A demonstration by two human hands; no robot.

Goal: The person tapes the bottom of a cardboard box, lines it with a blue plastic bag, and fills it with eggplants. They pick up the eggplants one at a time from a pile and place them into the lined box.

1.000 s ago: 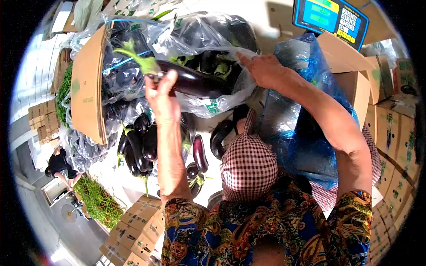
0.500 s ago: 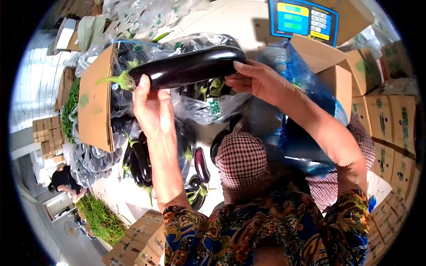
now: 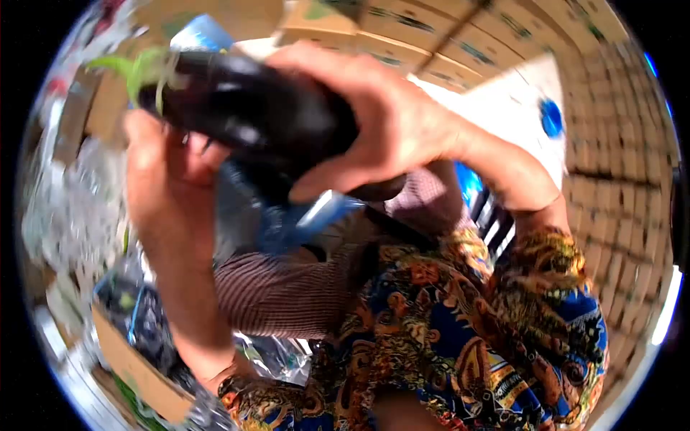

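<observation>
A dark, glossy eggplant (image 3: 251, 108), blurred by motion, lies across both hands, its green stem pointing to the upper left. My left hand (image 3: 172, 161) is under the stem end, its fingers partly hidden behind the eggplant. Wrapped round the other end from above and the right is my right hand (image 3: 374, 118), thumb along the lower side. Below the eggplant, a blue plastic bag (image 3: 309, 215) shows between my arms.
Stacked cardboard boxes (image 3: 611, 144) fill the right and the top. A round blue object (image 3: 551, 118) rests on a white surface at the upper right. At the lower left is an open carton (image 3: 136, 363) with bagged produce; clear plastic bags (image 3: 79, 201) lie above it.
The view has swung to the right, toward the box stacks. Both hands have carried the eggplant along, and it looks closer. My right hand has changed from a fingertip hold to a full grasp.
</observation>
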